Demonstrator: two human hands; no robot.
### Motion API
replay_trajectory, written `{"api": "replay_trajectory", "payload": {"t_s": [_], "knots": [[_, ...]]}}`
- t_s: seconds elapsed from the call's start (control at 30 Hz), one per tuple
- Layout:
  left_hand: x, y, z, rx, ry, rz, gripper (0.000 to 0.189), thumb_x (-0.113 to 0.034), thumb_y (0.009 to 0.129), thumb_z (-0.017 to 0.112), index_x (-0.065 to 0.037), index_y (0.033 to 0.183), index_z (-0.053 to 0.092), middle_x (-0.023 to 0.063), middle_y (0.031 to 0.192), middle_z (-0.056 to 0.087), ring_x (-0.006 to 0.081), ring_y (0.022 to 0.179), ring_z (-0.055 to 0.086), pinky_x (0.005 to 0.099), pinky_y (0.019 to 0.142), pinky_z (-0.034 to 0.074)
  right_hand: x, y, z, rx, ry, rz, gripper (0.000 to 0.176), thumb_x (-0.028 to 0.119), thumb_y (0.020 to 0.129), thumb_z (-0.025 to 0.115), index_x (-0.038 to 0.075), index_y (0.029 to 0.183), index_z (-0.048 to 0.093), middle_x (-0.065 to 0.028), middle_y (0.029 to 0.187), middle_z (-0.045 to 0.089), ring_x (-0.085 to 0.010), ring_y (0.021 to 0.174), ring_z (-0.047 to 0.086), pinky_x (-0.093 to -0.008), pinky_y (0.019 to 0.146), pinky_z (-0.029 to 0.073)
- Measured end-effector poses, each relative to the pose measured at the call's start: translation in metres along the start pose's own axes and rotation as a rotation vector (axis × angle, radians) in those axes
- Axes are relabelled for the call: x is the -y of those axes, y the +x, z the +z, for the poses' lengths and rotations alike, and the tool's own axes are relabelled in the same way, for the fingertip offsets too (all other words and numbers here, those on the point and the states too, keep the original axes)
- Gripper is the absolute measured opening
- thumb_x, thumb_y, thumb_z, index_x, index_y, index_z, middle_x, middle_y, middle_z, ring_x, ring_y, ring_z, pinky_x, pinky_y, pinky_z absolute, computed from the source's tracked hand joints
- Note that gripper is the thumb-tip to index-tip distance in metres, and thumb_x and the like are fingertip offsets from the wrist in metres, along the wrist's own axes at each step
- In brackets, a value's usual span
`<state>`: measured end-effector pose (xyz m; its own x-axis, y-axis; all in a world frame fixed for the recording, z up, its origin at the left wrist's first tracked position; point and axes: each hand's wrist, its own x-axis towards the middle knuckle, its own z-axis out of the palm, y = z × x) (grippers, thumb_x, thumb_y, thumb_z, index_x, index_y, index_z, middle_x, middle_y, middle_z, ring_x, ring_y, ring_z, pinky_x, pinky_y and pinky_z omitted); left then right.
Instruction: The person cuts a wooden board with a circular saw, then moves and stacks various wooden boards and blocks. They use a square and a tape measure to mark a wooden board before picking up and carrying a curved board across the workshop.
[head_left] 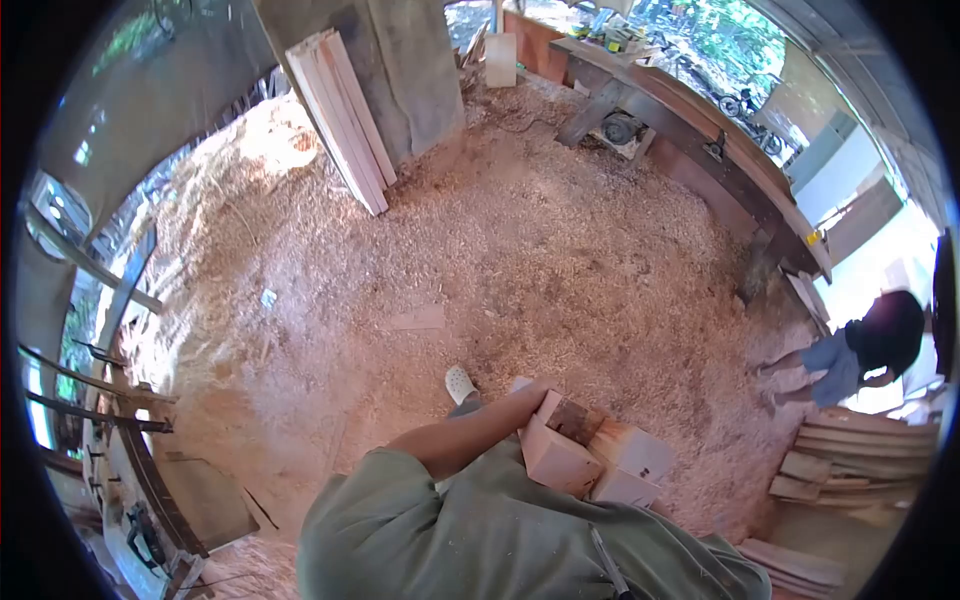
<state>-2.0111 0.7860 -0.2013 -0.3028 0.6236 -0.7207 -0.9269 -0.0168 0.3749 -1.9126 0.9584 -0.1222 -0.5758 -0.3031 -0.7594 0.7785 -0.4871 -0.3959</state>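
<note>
Several thick, pale wooden blocks are bunched against the front of my green shirt. One block (562, 460) shows its cut end at the left, and another block (632, 450) with dark spots lies beside it on the right. A piece with a darker brown face (572, 417) sits between and beyond them. My left hand (538, 392) is wrapped round the far left side of the bundle; its fingers are mostly hidden behind the wood. My right hand is out of sight, behind the blocks or my body.
Wood shavings cover the floor (480, 250). Long boards (340, 120) lean on a post ahead. A long workbench (700, 130) runs along the right. Another person (880, 340) bends over at the right, near stacked planks (850, 455). Clamps (100, 405) line the left side.
</note>
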Motion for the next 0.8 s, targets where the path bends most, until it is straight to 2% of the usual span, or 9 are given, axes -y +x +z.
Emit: {"api": "replay_trajectory", "payload": {"t_s": [0.03,0.1,0.13,0.23,0.33,0.43,0.47,0.53,0.8], "knots": [[-0.014,-0.017,-0.002,0.014,-0.037,-0.015,0.026,-0.03,0.075,0.053,-0.007,0.075,0.065,0.009,0.073,0.064,0.0252,0.062,0.06,0.0423,0.058,0.048,0.013,0.011,0.012,-0.009,-0.015,0.02,0.04,0.034,0.087,0.053,0.001,0.108,0.06,-0.0122,0.094,0.065,-0.023,0.08,0.064,-0.0365,0.073,0.051],[-0.062,-0.059,-0.003,0.044,-0.162,0.088,0.024,-0.026,0.076,0.052,-0.004,0.072,0.063,0.0109,0.072,0.064,0.0252,0.061,0.061,0.0391,0.059,0.051,0.044,0.034,0.037,-0.019,-0.039,0.038,0.039,0.033,0.087,0.053,0.001,0.108,0.06,-0.0122,0.094,0.065,-0.023,0.08,0.064,-0.0365,0.073,0.051],[-0.078,-0.062,-0.011,0.05,-0.228,0.095,0.023,-0.023,0.077,0.052,-0.003,0.073,0.063,0.0121,0.071,0.064,0.0252,0.06,0.062,0.0365,0.059,0.053,0.058,0.045,0.049,-0.017,-0.046,0.047,0.039,0.033,0.087,0.053,0.001,0.108,0.06,-0.0122,0.093,0.065,-0.023,0.08,0.064,-0.0366,0.073,0.051],[-0.116,-0.051,-0.045,0.142,-0.246,0.065,0.024,-0.024,0.078,0.052,-0.004,0.076,0.064,0.0123,0.074,0.065,0.0259,0.063,0.063,0.0388,0.062,0.053,0.095,0.075,0.08,-0.007,-0.068,0.059,0.039,0.033,0.087,0.053,0.001,0.108,0.06,-0.0121,0.093,0.065,-0.023,0.08,0.064,-0.0366,0.073,0.051],[-0.169,-0.071,-0.055,-0.015,-0.266,0.055,0.026,-0.025,0.08,0.05,-0.003,0.081,0.064,0.0124,0.079,0.067,0.0266,0.066,0.064,0.0399,0.066,0.053,0.131,0.111,0.106,0.028,-0.097,0.075,0.039,0.033,0.087,0.053,0.001,0.108,0.06,-0.0121,0.093,0.066,-0.0231,0.079,0.064,-0.0367,0.073,0.052],[-0.219,-0.087,-0.068,-0.018,-0.274,0.056,0.032,-0.029,0.078,0.049,-0.001,0.079,0.065,0.0168,0.077,0.066,0.0301,0.069,0.066,0.0384,0.069,0.054,0.159,0.151,0.124,0.059,-0.112,0.108,0.039,0.033,0.087,0.053,0.001,0.108,0.06,-0.012,0.093,0.066,-0.0231,0.079,0.064,-0.0368,0.073,0.052],[-0.229,-0.079,-0.082,-0.034,-0.282,0.054,0.032,-0.029,0.078,0.049,-0.001,0.079,0.065,0.0168,0.077,0.066,0.0301,0.069,0.066,0.0384,0.069,0.054,0.169,0.165,0.129,0.07,-0.113,0.122,0.039,0.032,0.087,0.053,0.001,0.108,0.06,-0.012,0.093,0.066,-0.0231,0.079,0.064,-0.0368,0.073,0.052],[-0.258,-0.058,-0.119,0.038,-0.241,-0.037,0.032,-0.024,0.081,0.051,0.0,0.1,0.061,0.0146,0.091,0.066,0.0299,0.083,0.066,0.0412,0.079,0.053,0.193,0.199,0.141,0.102,-0.13,0.144,0.039,0.032,0.087,0.052,0.001,0.108,0.06,-0.012,0.093,0.066,-0.0231,0.079,0.064,-0.0369,0.073,0.052],[-0.394,-0.012,-0.198,-0.203,-0.481,0.198,0.038,-0.026,0.083,0.05,0.002,0.108,0.057,0.0174,0.097,0.064,0.0325,0.088,0.065,0.0443,0.082,0.053,0.321,0.391,0.197,0.322,-0.274,0.311,0.038,0.032,0.087,0.052,0.0,0.107,0.06,-0.0119,0.092,0.066,-0.0232,0.079,0.064,-0.0371,0.072,0.052]]}}
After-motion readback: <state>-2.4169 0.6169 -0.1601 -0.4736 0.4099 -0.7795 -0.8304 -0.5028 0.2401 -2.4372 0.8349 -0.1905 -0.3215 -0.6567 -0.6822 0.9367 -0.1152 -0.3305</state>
